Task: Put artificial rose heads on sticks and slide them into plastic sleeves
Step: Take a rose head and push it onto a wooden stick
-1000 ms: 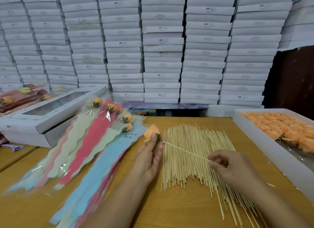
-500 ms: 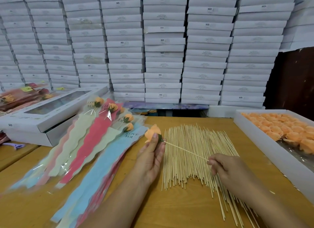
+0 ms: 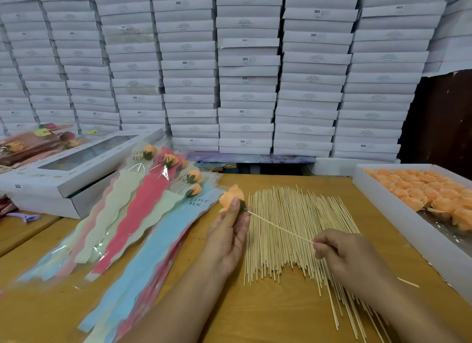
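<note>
Centrally, a wide fan of thin pale wooden sticks (image 3: pixel 293 235) lies flat on the yellow-brown wooden table (image 3: pixel 268 314) and serves as the landmark. At the fan's upper left corner, the left hand (image 3: pixel 228 236) holds a peach-coloured artificial rose head with a dark green calyx (image 3: pixel 232 198), thumb and fingertips pinching the flower near its base. From the calyx a single thin wooden stick (image 3: pixel 279 227) runs diagonally above the fan, down and to the right, its other end pinched between the curled fingers of the right hand (image 3: pixel 350 255), which sits over the fan's right-hand part. Left of the fan, overlapping clear plastic sleeves with wavy blue, red, pale green and pink paper liners (image 3: pixel 132 230) lie spread on the table; several already contain peach roses on sticks, and "LOVE YOU" is printed near their tops. Right of the fan, a shallow white cardboard tray (image 3: pixel 398 215) holds rows of loose peach rose heads (image 3: pixel 434 192). Farther left of the fan, beyond the sleeves, a white window-lidded gift box (image 3: pixel 76 169) rests on a second white box, with a small purple clip (image 3: pixel 26 217) beside it. Behind the fan, stacks of flat white cartons (image 3: pixel 245 69) fill the wall.
</note>
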Available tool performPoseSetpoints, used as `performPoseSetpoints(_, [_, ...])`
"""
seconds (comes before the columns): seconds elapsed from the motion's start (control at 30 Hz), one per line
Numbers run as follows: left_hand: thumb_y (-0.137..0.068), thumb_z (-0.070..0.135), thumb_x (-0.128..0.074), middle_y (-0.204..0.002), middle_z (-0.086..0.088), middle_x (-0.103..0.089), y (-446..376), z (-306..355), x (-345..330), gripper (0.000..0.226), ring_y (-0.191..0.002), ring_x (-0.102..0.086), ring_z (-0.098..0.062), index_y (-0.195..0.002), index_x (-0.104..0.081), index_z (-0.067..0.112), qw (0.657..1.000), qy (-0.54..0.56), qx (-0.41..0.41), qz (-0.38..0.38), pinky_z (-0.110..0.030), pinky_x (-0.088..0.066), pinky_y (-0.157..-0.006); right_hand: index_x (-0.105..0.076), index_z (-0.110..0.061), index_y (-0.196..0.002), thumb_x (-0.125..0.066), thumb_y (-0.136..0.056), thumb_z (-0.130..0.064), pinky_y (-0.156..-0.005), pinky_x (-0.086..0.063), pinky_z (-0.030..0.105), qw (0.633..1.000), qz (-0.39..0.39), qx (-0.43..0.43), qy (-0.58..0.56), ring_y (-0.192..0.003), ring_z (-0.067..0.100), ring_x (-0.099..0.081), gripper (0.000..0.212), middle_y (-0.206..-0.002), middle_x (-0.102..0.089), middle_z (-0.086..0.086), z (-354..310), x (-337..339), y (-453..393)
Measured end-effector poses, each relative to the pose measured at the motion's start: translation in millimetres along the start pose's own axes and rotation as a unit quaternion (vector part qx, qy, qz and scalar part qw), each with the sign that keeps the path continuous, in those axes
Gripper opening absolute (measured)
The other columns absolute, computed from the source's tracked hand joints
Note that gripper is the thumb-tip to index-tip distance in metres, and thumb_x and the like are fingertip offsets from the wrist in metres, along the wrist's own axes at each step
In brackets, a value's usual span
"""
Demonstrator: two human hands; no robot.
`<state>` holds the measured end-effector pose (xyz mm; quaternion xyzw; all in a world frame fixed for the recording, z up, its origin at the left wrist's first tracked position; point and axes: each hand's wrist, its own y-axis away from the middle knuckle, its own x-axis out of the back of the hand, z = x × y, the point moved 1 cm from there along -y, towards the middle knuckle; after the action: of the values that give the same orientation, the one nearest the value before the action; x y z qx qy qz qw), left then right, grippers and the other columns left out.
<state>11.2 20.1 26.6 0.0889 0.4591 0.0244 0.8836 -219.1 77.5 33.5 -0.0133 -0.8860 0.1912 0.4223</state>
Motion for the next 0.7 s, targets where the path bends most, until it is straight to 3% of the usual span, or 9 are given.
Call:
performPoseSetpoints(0.13, [-0.073, 0.016, -0.078, -0.093, -0.017, -0.076, -0.1, 0.2, -0.6, 0.042, -0.073, -0.074, -0.016, -0.111, -0.068, 0.000, 1.000, 0.000, -0.003, -0.005, -0.022, -0.061, -0.060, -0.062, -0.031, -0.074, -0.057, -0.099, -0.017, -0.044, -0.039, 0.016, 1.000, -0.012, 0.014, 0.017, -0.045, 0.003, -0.053, 0.029, -0.065, -0.067, -0.014, -0.1, -2.4, 0.5])
performPoseSetpoints(0.27, [-0.074, 0.019, -0.079, -0.095, -0.018, -0.076, -0.5, 4.3, -2.3, 0.043, -0.074, -0.076, -0.018, -0.112, -0.068, 0.000, 1.000, -0.012, 0.003, -0.009, -0.025, -0.062, -0.061, -0.066, -0.029, -0.069, -0.056, -0.100, -0.025, -0.046, -0.044, 0.020, 0.999, -0.046, -0.014, -0.015, -0.043, 0.010, -0.052, 0.032, -0.069, -0.069, -0.012, -3.7, -2.6, 1.4])
performPoseSetpoints(0.33, [-0.076, 0.021, -0.079, -0.097, -0.019, -0.076, -2.6, 8.4, -4.5, 0.036, -0.076, -0.076, -0.019, -0.105, -0.071, 0.000, 0.999, -0.035, 0.001, -0.014, -0.026, -0.062, -0.065, -0.071, -0.026, -0.074, -0.058, -0.099, -0.026, -0.054, -0.052, 0.028, 0.995, -0.076, -0.032, -0.064, -0.052, 0.014, -0.062, 0.027, -0.070, -0.072, -0.005, -8.6, -0.4, 1.6])
performPoseSetpoints(0.37, [-0.075, 0.023, -0.079, -0.096, -0.019, -0.076, -3.1, 10.4, -6.5, 0.033, -0.076, -0.076, -0.019, -0.099, -0.073, 0.000, 0.999, -0.049, 0.001, -0.020, -0.026, -0.062, -0.065, -0.074, -0.024, -0.080, -0.060, -0.098, -0.024, -0.055, -0.052, 0.025, 0.988, -0.094, -0.044, -0.111, -0.058, 0.014, -0.066, 0.023, -0.072, -0.074, -0.003, -10.6, 1.8, 1.6])
performPoseSetpoints(0.43, [-0.073, 0.027, -0.079, -0.094, -0.019, -0.076, -2.6, 13.8, -12.0, 0.033, -0.073, -0.075, -0.018, -0.092, -0.076, 0.000, 0.996, -0.083, 0.006, -0.039, -0.025, -0.062, -0.063, -0.076, -0.019, -0.088, -0.063, -0.097, -0.018, -0.055, -0.050, 0.019, 0.964, -0.147, -0.070, -0.209, -0.064, 0.015, -0.069, 0.016, -0.077, -0.076, 0.003, -13.6, 8.5, 1.7])
performPoseSetpoints(0.53, [-0.074, 0.034, -0.077, -0.097, -0.017, -0.076, -0.3, 18.3, -19.3, 0.042, -0.070, -0.075, -0.016, -0.099, -0.072, 0.000, 0.989, -0.138, 0.019, -0.055, -0.023, -0.062, -0.059, -0.078, -0.015, -0.092, -0.069, -0.092, -0.018, -0.055, -0.051, 0.021, 0.915, -0.234, -0.100, -0.314, -0.069, 0.018, -0.070, 0.010, -0.087, -0.077, 0.015, -14.7, 16.1, 3.2])
performPoseSetpoints(0.7, [-0.073, 0.050, -0.073, -0.109, -0.012, -0.076, 1.7, 27.5, -22.5, 0.065, -0.092, -0.076, -0.020, -0.117, -0.064, 0.004, 0.969, -0.240, 0.009, -0.063, -0.023, -0.062, -0.063, -0.077, -0.009, -0.094, -0.079, -0.074, -0.024, -0.052, -0.052, 0.024, 0.871, -0.226, -0.171, -0.403, -0.070, 0.021, -0.071, 0.025, -0.096, -0.074, 0.024, -5.6, 14.1, -0.5])
